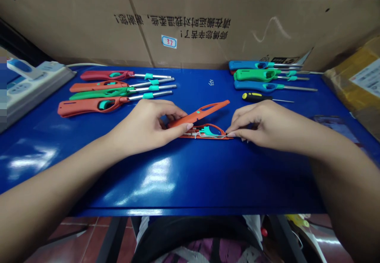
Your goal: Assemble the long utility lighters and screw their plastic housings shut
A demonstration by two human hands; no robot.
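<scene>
At the middle of the blue table, the L hand pinches an orange shell half, whose far end tilts up off the open lighter base lying flat just below it. The R hand has its fingertips closed narrowly on the base's right end. Four lighters lie nr the back-left corner, w/ three more lighters + a screwdriver nr the back-right.

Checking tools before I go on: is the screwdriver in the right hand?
No, the screwdriver lies on the table beyond the right hand, which holds the opened lighter.
</scene>
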